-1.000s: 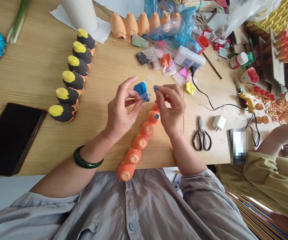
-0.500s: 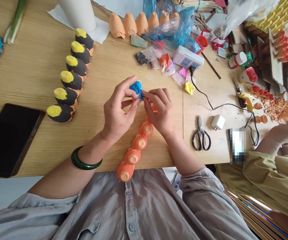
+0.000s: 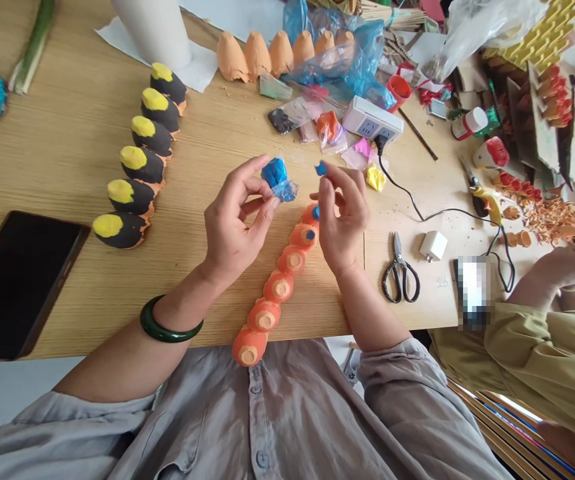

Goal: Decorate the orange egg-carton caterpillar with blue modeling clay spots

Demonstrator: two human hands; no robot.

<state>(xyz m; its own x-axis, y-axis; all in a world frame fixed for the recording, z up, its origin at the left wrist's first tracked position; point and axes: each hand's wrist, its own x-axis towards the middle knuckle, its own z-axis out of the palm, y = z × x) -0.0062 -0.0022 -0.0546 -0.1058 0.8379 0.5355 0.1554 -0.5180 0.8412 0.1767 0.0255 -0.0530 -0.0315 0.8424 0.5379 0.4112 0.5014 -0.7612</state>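
My left hand [image 3: 240, 217] pinches a small clear bag with a lump of blue clay [image 3: 274, 173] showing from it. A torn-off bit of blue clay [image 3: 321, 168] sits between the fingertips of my right hand [image 3: 344, 217], apart from the bag. Beneath my hands runs a row of orange-painted egg-carton cups [image 3: 280, 287], slanting toward the table's front edge. Blue patches mark the tops of the two farthest cups; the nearer tops show bare, pale circles. My right hand partly hides the far end of this row.
Black-and-yellow cups [image 3: 142, 163] line the left, beside a dark tablet [image 3: 14, 283]. Unpainted cups [image 3: 230, 57] stand at the back. Scissors [image 3: 400, 273], a charger [image 3: 434, 246] and a power strip [image 3: 372, 120] with its cord lie right. Another person's hand [image 3: 552, 273] is at far right.
My right hand has pulled away from the bag to the right, with a piece of blue clay in its fingers. The blue-topped far cups have come into view.
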